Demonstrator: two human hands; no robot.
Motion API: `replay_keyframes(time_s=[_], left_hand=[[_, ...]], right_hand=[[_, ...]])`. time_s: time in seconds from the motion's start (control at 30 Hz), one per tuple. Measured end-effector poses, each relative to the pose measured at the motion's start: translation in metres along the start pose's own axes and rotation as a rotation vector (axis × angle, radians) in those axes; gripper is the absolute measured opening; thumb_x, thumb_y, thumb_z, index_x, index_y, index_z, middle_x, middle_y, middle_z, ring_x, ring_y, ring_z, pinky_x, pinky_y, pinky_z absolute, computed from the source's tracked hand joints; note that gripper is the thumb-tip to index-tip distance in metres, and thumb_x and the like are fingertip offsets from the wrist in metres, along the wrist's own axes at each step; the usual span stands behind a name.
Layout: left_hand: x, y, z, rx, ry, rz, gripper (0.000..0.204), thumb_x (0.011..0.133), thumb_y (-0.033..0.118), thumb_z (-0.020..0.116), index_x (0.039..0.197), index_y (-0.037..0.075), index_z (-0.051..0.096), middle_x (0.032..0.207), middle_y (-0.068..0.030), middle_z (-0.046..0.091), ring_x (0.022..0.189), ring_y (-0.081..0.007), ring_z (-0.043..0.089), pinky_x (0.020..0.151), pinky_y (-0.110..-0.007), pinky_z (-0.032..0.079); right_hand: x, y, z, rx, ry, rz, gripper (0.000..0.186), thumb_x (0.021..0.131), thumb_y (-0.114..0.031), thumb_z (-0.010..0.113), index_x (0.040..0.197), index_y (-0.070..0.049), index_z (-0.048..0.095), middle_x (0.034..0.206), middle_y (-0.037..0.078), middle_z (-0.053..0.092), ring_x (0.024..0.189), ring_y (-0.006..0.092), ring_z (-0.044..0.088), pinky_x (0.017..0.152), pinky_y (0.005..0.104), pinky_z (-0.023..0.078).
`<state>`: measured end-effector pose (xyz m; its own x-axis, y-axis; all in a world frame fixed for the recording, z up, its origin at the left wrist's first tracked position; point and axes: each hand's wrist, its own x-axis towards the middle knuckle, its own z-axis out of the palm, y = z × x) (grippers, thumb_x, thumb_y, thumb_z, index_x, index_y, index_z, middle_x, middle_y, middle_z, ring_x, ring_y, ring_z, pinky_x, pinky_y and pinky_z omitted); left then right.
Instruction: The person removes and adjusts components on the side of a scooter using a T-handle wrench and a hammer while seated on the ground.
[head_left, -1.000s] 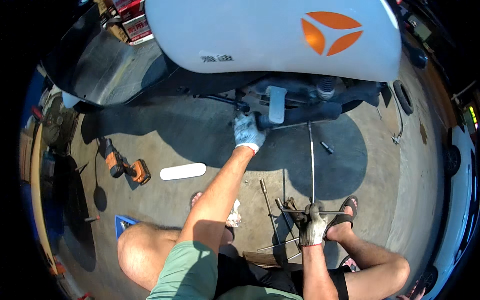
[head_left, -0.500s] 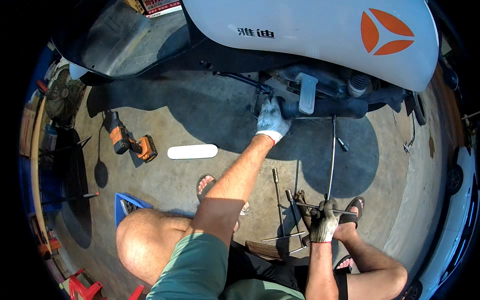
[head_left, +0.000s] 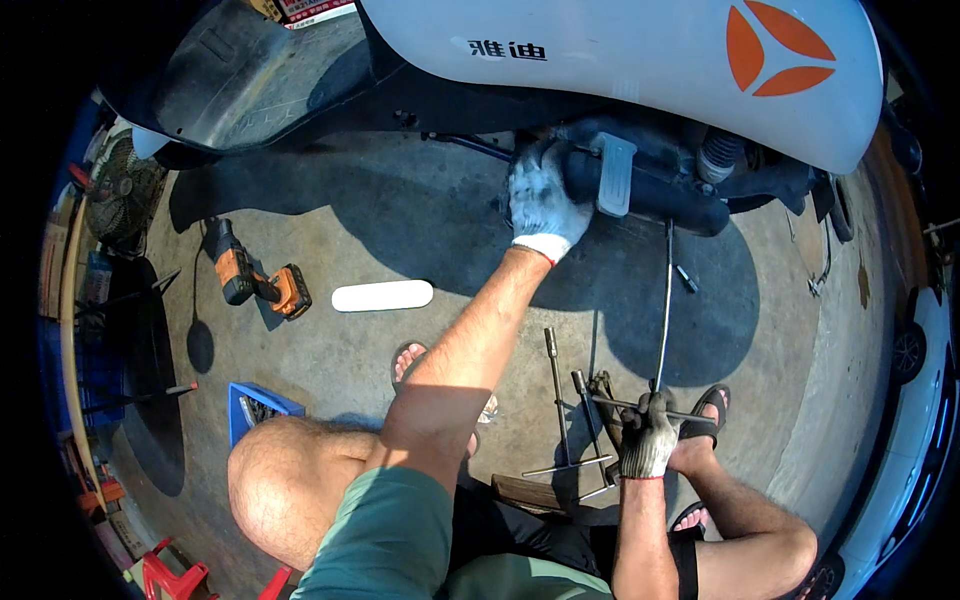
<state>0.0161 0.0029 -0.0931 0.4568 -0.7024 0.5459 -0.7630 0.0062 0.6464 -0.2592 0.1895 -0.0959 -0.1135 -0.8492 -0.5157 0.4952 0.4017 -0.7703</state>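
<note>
My left hand (head_left: 545, 195), in a pale, dirty glove, has its fingers curled at dark parts under the scooter (head_left: 640, 60), beside the black cylinder (head_left: 690, 210) and grey footrest (head_left: 616, 175); what they grip is hidden. My right hand (head_left: 648, 435), in a blackened glove, grips the crossbar of a T-handle wrench (head_left: 667, 315), whose long shaft rises to the underside of the cylinder. Next to it lie more T-handle wrenches (head_left: 557, 400) on the concrete. A small socket (head_left: 687, 279) lies beneath the scooter.
An orange cordless impact driver (head_left: 238, 275) and white oblong part (head_left: 382, 295) lie left. Further left are a blue bin (head_left: 240, 410), fan (head_left: 115, 190), red stool (head_left: 170, 578) and stacked items. A white car (head_left: 905, 420) stands at the right; a tyre (head_left: 840, 215) is behind.
The view has shifted, placing the scooter farther right. My left hand's fingers have moved slightly higher over the parts under the scooter. My right hand stays on the wrench.
</note>
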Motion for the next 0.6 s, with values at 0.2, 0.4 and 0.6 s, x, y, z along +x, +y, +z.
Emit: replay_keyframes(time_s=[0.2, 0.4, 0.6], left_hand=[[0.004, 0.001, 0.003, -0.130, 0.037, -0.101, 0.076, 0.068, 0.018, 0.079, 0.134, 0.009, 0.043, 0.132, -0.0222, 0.046, 0.125, -0.0410, 0.044, 0.106, -0.046, 0.038], [-0.001, 0.002, 0.018, -0.210, 0.102, -0.309, 0.084, 0.070, 0.017, 0.080, 0.142, 0.009, 0.037, 0.137, -0.0216, 0.044, 0.126, -0.0367, 0.047, 0.106, -0.042, 0.041], [-0.011, 0.001, 0.050, -0.416, 0.078, -0.576, 0.069, 0.076, 0.020, 0.078, 0.135, 0.002, 0.046, 0.120, -0.0170, 0.062, 0.110, -0.0273, 0.060, 0.095, -0.036, 0.049]], right_hand=[[0.004, 0.007, -0.010, 0.057, -0.018, 0.009, 0.015, 0.096, -0.020, 0.059, 0.103, -0.010, 0.051, 0.073, 0.002, 0.050, 0.053, 0.0140, 0.044, 0.053, 0.0289, 0.042], [0.003, 0.010, -0.005, 0.124, -0.005, -0.016, 0.011, 0.093, -0.013, 0.061, 0.102, -0.005, 0.059, 0.069, 0.003, 0.054, 0.048, 0.0108, 0.042, 0.049, 0.0246, 0.039], [0.001, 0.011, -0.001, 0.154, 0.056, 0.012, 0.018, 0.094, -0.017, 0.060, 0.106, -0.003, 0.059, 0.071, 0.003, 0.054, 0.049, 0.0096, 0.042, 0.048, 0.0241, 0.039]])
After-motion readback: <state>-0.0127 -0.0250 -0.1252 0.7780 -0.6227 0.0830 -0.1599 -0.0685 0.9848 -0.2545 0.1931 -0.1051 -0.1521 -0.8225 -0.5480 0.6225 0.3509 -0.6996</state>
